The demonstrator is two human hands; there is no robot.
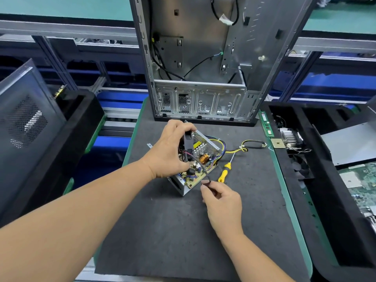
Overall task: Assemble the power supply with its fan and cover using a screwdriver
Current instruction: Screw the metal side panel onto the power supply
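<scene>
The open power supply (200,159) sits tilted on the dark mat (183,231), its circuit board with a copper coil exposed. My left hand (168,151) grips the black fan (188,145) and holds it upright inside the metal housing. My right hand (221,198) pinches the end of the fan's black cable (203,169), which runs from the fan over the board. A yellow-handled screwdriver (225,169) lies on the mat just right of the supply, untouched. The yellow and black wire bundle (244,146) trails off to the right. I cannot see a separate cover.
An empty computer case (203,68) stands upright at the far edge of the mat. A black tray (325,180) on the right holds a heatsink, a fan and a motherboard. A RAM stick (266,124) lies along its edge. A dark case panel (26,123) leans at the left.
</scene>
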